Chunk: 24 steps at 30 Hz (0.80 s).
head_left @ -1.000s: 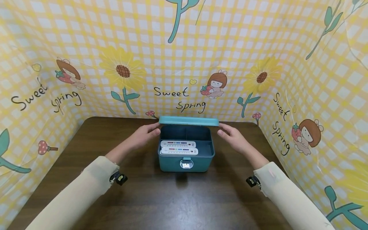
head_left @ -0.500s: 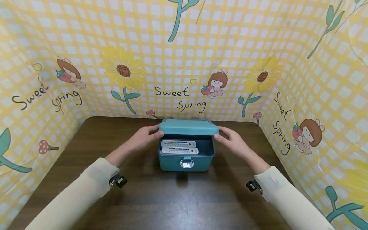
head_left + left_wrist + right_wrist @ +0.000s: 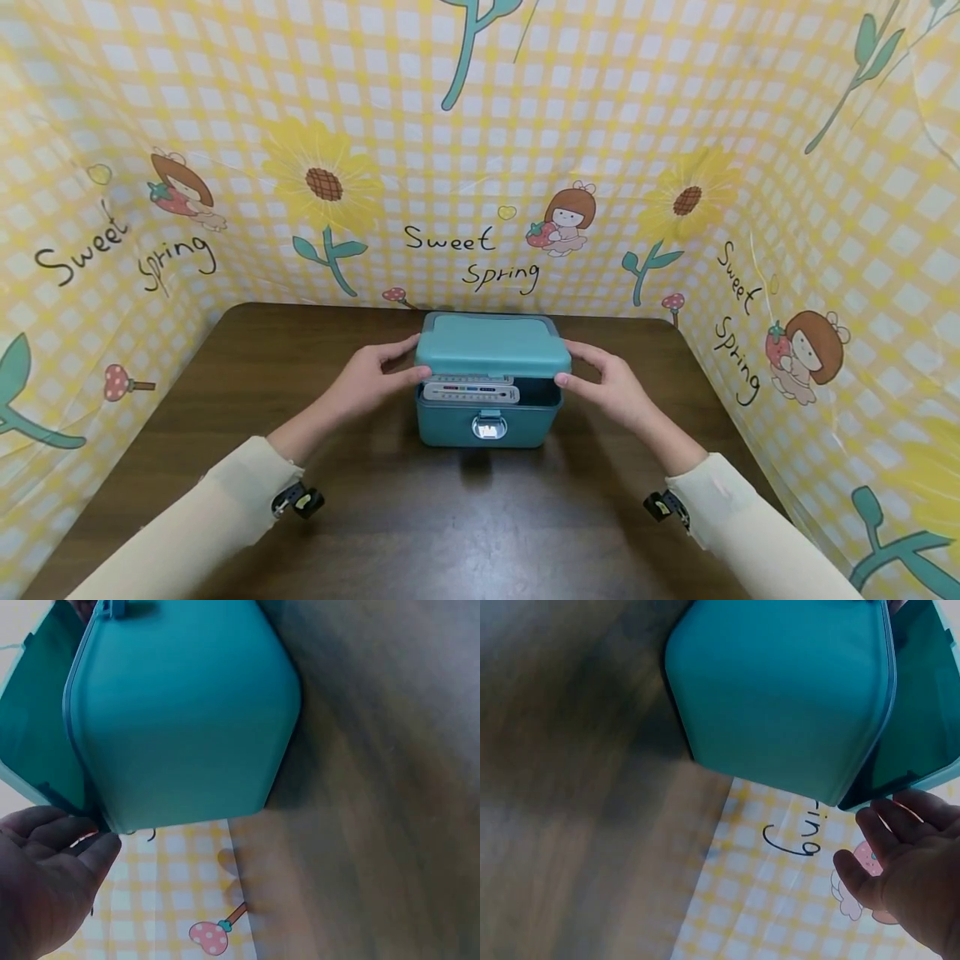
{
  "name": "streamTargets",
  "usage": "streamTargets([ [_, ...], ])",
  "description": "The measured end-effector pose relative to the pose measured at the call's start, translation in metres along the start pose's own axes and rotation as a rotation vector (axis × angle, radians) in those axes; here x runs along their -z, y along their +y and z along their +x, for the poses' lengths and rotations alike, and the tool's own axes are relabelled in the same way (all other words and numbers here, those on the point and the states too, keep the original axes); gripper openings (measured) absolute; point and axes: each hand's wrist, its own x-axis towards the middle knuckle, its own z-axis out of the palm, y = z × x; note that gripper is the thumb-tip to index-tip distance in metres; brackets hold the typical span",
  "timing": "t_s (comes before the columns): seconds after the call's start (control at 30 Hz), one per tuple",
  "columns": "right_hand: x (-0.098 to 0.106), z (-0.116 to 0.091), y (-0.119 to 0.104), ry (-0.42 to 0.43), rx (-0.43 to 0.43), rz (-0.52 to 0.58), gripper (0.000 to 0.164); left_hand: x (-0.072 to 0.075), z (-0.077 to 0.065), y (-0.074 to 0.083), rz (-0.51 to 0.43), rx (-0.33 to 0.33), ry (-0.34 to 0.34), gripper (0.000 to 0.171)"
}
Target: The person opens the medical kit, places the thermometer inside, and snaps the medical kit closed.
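Observation:
A teal storage box stands on the table with its lid tilted partly down over it. My left hand holds the lid's left end, thumb at the front corner and the other fingers farther back. At the right end my right hand holds it the same way. From the wrists, the left fingers and right fingers reach the lid near its hinge side. Inside the box, a white thermometer with coloured bands shows; another behind it is mostly covered by the lid.
A silver latch sits on the box front. The brown wooden table is enclosed behind and at the sides by a yellow checked cloth with flowers and cartoon figures. Each wrist carries a small black camera.
Both hands have brought the lid forward and down from nearly upright, so it now covers the rear of the box and most of the back thermometer. The box itself has stayed put.

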Motion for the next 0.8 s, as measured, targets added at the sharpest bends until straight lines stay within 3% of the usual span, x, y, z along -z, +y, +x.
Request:
streamTargets([
  [0.27, -0.015, -0.015, 0.001, 0.089, -0.022, -0.002, 0.064, -0.013, -0.016, -0.005, 0.019, -0.057, 0.070, 0.083],
  [0.43, -0.023, -0.021, 0.003, 0.135, -0.032, 0.011, 0.062, -0.021, -0.022, -0.007, 0.015, -0.053, 0.103, 0.085],
  [0.8, -0.037, -0.029, 0.010, 0.172, -0.029, 0.008, 0.063, -0.033, -0.032, -0.007, 0.060, -0.074, 0.164, 0.079],
])
